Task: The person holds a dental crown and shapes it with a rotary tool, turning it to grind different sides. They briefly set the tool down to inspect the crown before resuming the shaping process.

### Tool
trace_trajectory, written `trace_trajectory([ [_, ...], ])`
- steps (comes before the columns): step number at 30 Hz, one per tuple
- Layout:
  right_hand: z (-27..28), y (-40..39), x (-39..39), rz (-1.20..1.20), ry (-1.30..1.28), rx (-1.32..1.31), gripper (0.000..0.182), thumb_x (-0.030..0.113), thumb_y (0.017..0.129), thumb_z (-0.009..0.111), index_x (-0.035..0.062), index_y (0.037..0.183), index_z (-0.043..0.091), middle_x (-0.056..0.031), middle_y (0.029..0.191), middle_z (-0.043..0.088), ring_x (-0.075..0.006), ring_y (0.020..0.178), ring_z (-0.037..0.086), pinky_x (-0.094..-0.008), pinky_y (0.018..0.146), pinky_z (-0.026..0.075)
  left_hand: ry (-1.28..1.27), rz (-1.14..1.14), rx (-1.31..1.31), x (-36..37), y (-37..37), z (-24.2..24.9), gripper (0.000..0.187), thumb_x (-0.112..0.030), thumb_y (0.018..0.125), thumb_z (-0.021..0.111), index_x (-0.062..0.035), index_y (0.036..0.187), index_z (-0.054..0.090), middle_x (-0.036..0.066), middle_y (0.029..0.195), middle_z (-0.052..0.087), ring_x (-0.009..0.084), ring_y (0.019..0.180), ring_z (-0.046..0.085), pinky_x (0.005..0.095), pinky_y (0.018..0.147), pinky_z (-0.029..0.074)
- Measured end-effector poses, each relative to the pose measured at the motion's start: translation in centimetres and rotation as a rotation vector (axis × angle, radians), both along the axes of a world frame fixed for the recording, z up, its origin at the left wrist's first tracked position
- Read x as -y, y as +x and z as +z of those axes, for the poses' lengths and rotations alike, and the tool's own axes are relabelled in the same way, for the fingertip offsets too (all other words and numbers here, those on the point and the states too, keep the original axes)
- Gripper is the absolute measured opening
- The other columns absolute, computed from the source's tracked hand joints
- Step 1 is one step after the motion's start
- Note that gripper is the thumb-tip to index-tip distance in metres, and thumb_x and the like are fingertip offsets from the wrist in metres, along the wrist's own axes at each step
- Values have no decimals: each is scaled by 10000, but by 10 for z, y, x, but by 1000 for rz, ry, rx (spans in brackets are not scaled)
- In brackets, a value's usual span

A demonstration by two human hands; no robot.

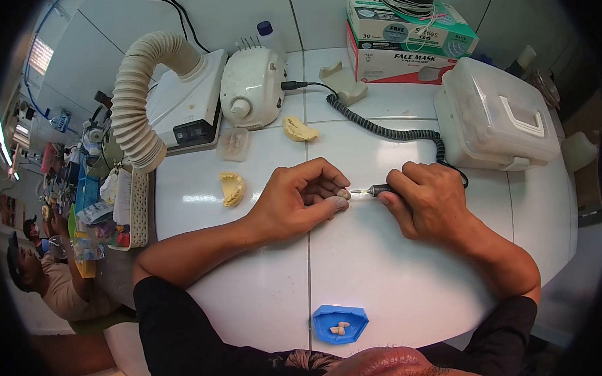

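Left hand: fingers curled and pressed together; a small pale piece is pinched at the fingertips, its shape too small to be told
Right hand: closed round a dark handpiece, which is held like a pen
Handpiece tip: pointed left, brought up against the pinched piece
Coiled cord: led from the handpiece back to the white motor unit
Blue tray: set at the near table edge, small tooth-like pieces inside
Plaster cast: laid left of the left hand, apart from it

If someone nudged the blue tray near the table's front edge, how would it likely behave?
The blue tray looks shallow and flat-bottomed, so it would probably slide, not tip. It seems light. The small tooth-like pieces lie loose inside and could shift or spill if it's jolted.
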State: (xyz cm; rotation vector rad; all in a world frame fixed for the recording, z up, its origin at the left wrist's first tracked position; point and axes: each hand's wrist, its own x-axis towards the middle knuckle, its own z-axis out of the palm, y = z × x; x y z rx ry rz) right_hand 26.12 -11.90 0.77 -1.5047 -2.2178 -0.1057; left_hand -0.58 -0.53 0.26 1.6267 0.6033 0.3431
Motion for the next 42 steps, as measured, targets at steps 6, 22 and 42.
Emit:
trace_trajectory([
  [6, 0, 1, 0, 1, -11, 4, 253, 316, 1004, 796, 102, 904, 705, -59, 717, 604, -271, 573, 648, -424, 546, 496, -22, 1, 52, -2, 0, -4, 228, -26, 1053, 747, 16, 1257, 656, 128, 1172, 766, 162, 1098, 789, 269, 868, 643],
  [22, -4, 6, -2, -120, 27, -25, 265, 289, 1044, 756, 65, 909, 711, -91, 730, 632, -310, 585, 668, -454, 550, 526, 576, 137, 56, -9, -7, 4, 134, 47, 1039, 712, 4, 1165, 727, 146, 1277, 773, 194, 1112, 781, 301, 882, 645],
  [42, -4, 8, -3, -117, 13, -34, 270, 305, 1051, 748, 73, 918, 712, -93, 737, 638, -320, 594, 673, -461, 548, 529, 890, 114, 103, -6, -5, -5, 175, 42, 968, 777, -34, 1109, 705, 113, 1146, 722, 236, 1063, 739, 353, 857, 583],
])
